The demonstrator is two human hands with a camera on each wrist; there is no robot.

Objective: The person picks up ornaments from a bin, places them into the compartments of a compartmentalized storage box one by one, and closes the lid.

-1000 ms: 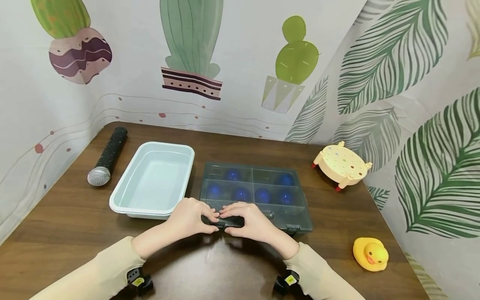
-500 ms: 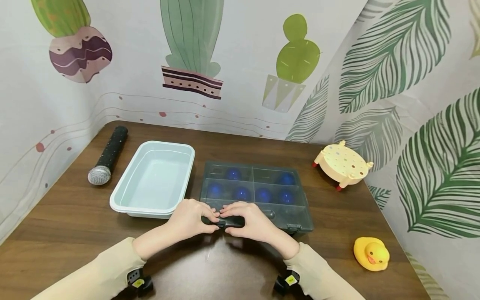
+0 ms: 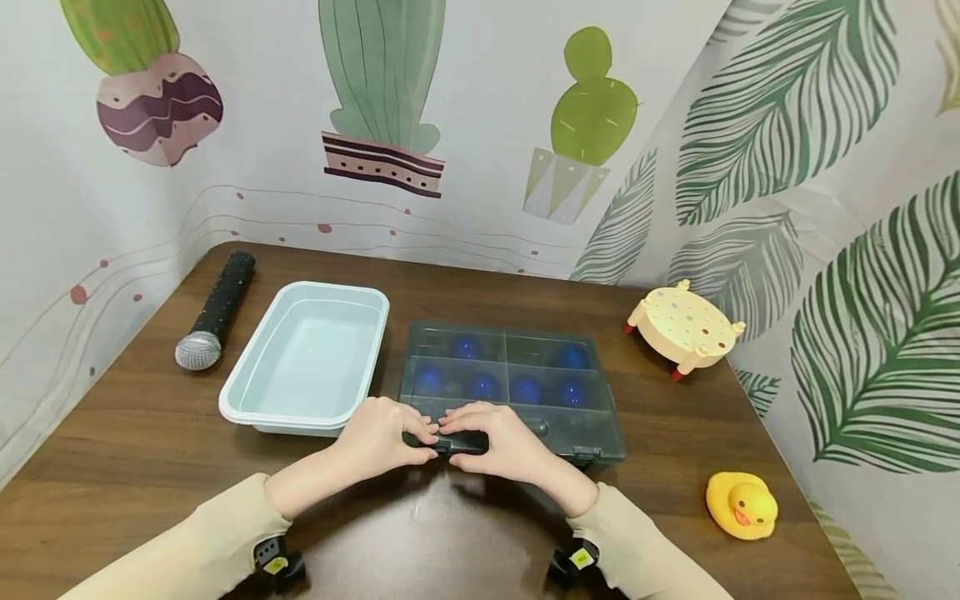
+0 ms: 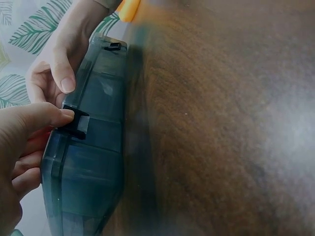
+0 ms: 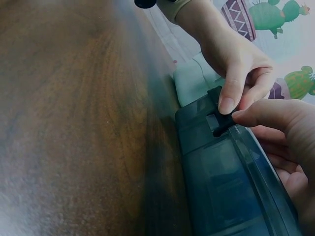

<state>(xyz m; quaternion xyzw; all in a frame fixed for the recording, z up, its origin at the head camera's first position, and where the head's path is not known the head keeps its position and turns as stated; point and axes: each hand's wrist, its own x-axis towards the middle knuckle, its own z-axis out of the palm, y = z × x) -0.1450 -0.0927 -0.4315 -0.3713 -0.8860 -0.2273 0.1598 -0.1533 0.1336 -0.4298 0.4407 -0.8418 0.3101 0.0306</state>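
A transparent dark grey storage box point(image 3: 572, 427) lies flat in the head view, its lid down, with several blue balls point(image 3: 482, 387) in its compartments. At its front edge my left hand point(image 3: 375, 437) and right hand point(image 3: 510, 443) meet, both gripping the edge between thumb and curled fingers. The left thumb point(image 4: 56, 116) presses on the black latch point(image 4: 78, 129) in the left wrist view. From the right wrist side, the right thumb point(image 5: 268, 114) touches the same latch close beside the left thumb tip. Fingertips of both hands rest on the lid.
A pale blue plastic tub point(image 3: 303, 354) stands left of the box, close to the left hand. Farther left lies a black microphone point(image 3: 217, 310). On the right are a cream toy stool-like piece point(image 3: 682, 329) and a yellow rubber duck point(image 3: 741, 505). A patterned cloth point(image 3: 480, 125) hangs behind.
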